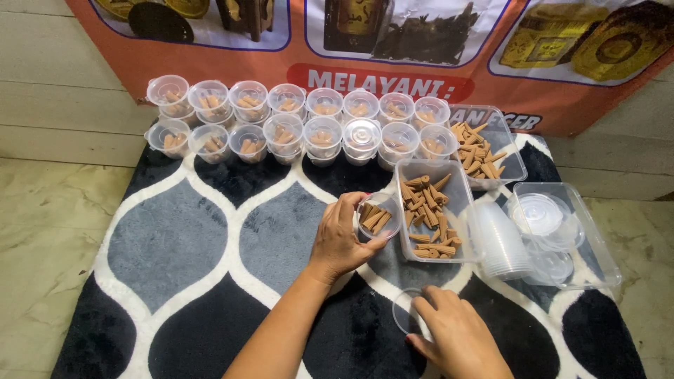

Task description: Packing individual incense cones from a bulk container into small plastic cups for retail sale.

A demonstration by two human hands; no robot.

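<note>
My left hand (339, 237) grips a small clear plastic cup (380, 217) holding several tan incense cones, on the patterned rug beside a clear rectangular tray (430, 218) of loose cones. My right hand (453, 331) rests lower on the rug, fingers on a round clear lid (407, 314). A second clear tray of cones (489, 146) sits behind the first.
Two rows of filled, lidded small cups (295, 121) line the far edge of the black, grey and white rug (175, 245). A stack of empty cups (500, 240) and a clear box of lids (562, 231) lie at the right. A printed banner hangs on the wall behind.
</note>
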